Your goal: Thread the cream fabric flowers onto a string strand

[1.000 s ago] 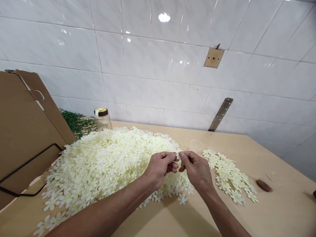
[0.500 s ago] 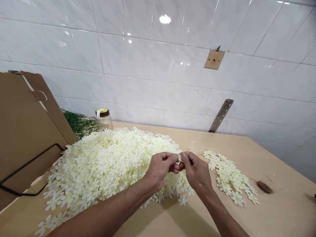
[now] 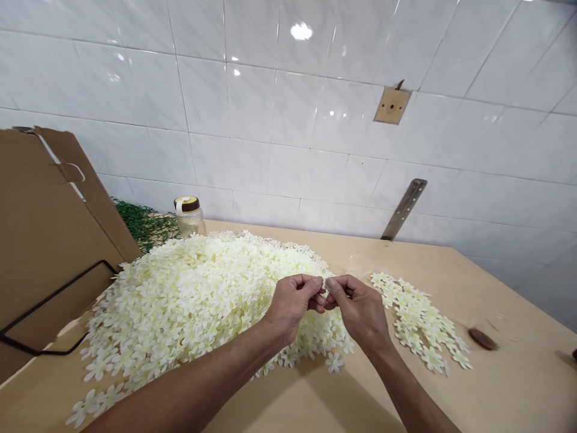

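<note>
My left hand (image 3: 293, 307) and my right hand (image 3: 360, 310) meet fingertip to fingertip above the front right of a big heap of pale yellow-white artificial flowers (image 3: 202, 294). Both are closed in a pinch, thumbs on top. Between them shows a small pale bit of an artificial flower (image 3: 325, 286), mostly covered by the fingers. A single loose flower (image 3: 334, 362) lies on the table below my hands. To the right of my right hand a smaller spread of flowers (image 3: 419, 319) lies flat.
Left of the heap stands a cardboard box (image 3: 54, 222) with a black metal frame (image 3: 58, 300) against it. A lidded bottle (image 3: 190, 218) and green netting (image 3: 146, 224) are behind the heap. A brown oval object (image 3: 482, 338) lies at right. A metal bracket (image 3: 404, 209) rises by the tiled wall (image 3: 288, 108).
My fingertips have come slightly closer together, and less of the flower between them shows. The heap and the smaller spread look the same.
</note>
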{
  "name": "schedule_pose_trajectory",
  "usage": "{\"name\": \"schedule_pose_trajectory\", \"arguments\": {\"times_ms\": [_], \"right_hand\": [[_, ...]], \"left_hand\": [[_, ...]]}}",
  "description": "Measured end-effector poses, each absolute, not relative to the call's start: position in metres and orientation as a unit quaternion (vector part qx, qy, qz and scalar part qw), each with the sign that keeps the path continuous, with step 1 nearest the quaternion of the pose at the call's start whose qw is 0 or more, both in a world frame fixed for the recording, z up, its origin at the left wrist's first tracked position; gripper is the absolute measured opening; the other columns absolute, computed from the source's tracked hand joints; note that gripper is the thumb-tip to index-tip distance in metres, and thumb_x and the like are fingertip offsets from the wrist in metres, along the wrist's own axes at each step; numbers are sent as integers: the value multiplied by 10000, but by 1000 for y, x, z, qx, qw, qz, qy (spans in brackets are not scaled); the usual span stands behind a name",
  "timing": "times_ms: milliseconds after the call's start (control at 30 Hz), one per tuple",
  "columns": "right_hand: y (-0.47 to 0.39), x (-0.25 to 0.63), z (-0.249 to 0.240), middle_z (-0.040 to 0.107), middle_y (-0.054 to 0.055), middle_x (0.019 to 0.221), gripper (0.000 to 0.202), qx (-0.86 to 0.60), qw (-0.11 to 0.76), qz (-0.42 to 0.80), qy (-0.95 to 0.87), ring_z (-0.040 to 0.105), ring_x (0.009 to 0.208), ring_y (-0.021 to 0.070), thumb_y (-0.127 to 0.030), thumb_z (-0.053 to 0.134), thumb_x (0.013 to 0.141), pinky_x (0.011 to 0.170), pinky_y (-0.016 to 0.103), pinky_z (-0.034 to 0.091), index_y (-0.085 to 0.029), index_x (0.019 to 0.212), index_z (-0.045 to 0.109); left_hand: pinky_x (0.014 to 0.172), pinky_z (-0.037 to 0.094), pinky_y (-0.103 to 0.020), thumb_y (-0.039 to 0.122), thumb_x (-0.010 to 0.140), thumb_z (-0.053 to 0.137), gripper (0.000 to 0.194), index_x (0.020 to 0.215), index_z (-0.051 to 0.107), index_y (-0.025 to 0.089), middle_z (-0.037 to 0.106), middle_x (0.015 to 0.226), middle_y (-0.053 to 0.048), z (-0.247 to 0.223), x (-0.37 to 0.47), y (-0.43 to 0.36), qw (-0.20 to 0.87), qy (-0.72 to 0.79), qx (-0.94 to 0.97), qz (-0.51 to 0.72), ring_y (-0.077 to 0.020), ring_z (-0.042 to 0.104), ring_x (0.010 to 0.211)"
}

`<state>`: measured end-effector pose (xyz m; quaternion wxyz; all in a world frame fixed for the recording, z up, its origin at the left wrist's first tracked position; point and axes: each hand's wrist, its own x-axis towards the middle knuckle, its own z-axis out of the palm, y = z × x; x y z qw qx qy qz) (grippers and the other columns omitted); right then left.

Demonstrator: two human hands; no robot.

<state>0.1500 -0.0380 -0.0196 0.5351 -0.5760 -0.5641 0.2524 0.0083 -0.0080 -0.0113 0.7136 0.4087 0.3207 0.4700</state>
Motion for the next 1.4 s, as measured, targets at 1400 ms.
{"name": "schedule_pose_trajectory", "arguments": {"times_ms": [1400], "right_hand": [[-36,167,-10,585,-17,520,383,-609,452,321,-567,592,489,148,-553,704,777,480,243,415,-175,735,660]], "left_hand": [[491,489,-258,269,805,653,137,766,635,139,611,602,-50,-5,-5,8,628,382,555,389,-146,589,530]]}}
